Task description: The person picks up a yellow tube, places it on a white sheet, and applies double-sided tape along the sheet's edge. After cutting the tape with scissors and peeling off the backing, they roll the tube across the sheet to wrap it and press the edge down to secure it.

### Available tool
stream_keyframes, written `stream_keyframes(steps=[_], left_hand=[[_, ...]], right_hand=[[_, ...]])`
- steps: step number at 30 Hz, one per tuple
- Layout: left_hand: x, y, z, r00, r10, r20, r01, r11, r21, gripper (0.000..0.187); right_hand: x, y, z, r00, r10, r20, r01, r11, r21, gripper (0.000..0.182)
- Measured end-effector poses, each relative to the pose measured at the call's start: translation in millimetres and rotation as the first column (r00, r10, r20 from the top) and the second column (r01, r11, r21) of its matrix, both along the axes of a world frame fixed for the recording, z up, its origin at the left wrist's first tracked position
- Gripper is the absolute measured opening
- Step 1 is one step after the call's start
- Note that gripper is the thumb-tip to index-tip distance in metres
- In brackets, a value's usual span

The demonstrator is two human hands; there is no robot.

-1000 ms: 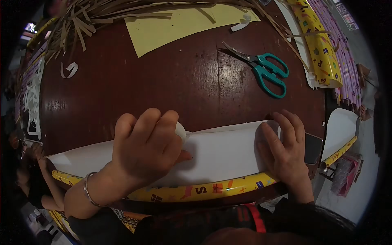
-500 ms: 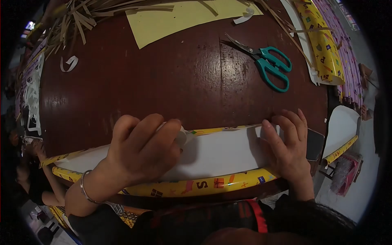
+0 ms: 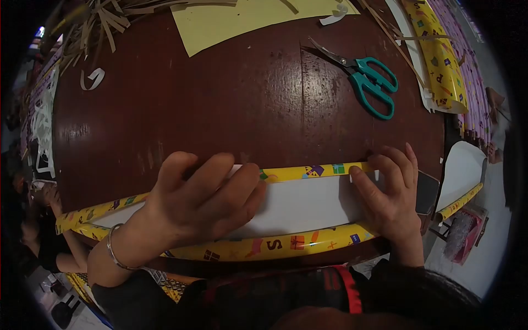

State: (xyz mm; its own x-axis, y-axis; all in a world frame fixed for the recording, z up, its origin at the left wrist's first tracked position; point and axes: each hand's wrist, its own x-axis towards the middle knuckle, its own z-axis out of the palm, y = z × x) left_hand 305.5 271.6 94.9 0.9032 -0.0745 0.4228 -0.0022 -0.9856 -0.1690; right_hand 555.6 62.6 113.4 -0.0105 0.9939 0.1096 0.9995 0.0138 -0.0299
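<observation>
A sheet of yellow patterned wrapping paper lies white side up along the table's near edge, its far edge folded over in a narrow yellow strip and its near edge curling up. My left hand, with a bracelet on the wrist, is curled over the strip; a small bit of something white shows behind its fingers, mostly hidden. My right hand rests at the strip's right end, fingers bent but apart, the thumb and fingertips touching the fold.
Teal-handled scissors lie beyond my right hand. A yellow sheet, brown strips and a curled white scrap lie farther off. Rolled yellow paper is at right. Another person's arm shows at left.
The far edge of the paper now shows a wider yellow folded strip. My left hand has shifted slightly right, hiding most of the white thing in it. The view has moved slightly.
</observation>
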Motion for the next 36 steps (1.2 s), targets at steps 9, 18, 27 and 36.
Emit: stream_keyframes(steps=[9,18,27,36], left_hand=[[-3.4,0.4,1.4,1.000,-0.008,-0.027,0.009,1.000,0.010,0.025],[5.2,17.2,10.4,0.995,-0.032,-0.090,0.011,0.973,-0.229,0.031],[25.1,34.1,8.5,0.997,0.062,-0.054,-0.079,0.911,-0.406,0.040],[30.7,33.1,2.4,0.994,0.100,0.039,-0.077,0.921,-0.382,0.050]], right_hand=[[0.0,1.0,-0.3,1.000,0.002,-0.013,-0.001,1.000,0.006,0.045],[0.2,4.6,-0.1,1.000,-0.031,-0.003,0.031,0.998,0.056,0.044],[3.2,7.5,1.2,0.992,0.093,0.082,-0.097,0.994,0.046,0.034],[-14.3,25.0,28.1,0.988,0.077,0.134,-0.086,0.994,0.065,0.034]])
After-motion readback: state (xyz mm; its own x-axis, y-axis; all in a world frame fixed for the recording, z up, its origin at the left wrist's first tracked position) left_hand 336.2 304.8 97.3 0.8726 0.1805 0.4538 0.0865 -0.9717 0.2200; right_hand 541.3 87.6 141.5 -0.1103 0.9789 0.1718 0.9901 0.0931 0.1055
